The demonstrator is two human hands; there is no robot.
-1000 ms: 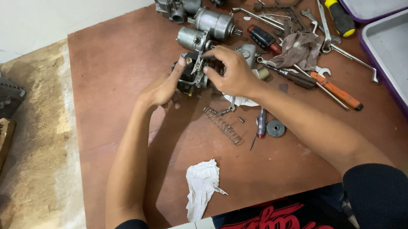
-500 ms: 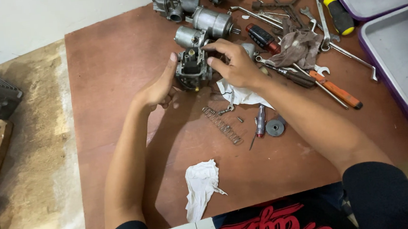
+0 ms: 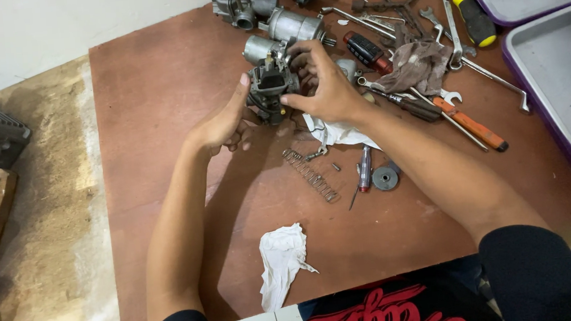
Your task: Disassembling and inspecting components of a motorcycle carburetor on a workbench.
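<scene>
1. Head view: a dark cast-metal carburettor body point(image 3: 270, 87), its long axis roughly upright, is held just above the brown board point(image 3: 158, 89), far of centre.
2. The left hand point(image 3: 225, 121) braces its left flank, thumb extended upward and fingers curled; the right hand point(image 3: 324, 86) wraps it from the right, fingers closed over the top, equally near.
3. A coil spring point(image 3: 310, 175), white rag point(image 3: 281, 257) and orange-handled screwdriver point(image 3: 469, 124) lie nearby.
</scene>
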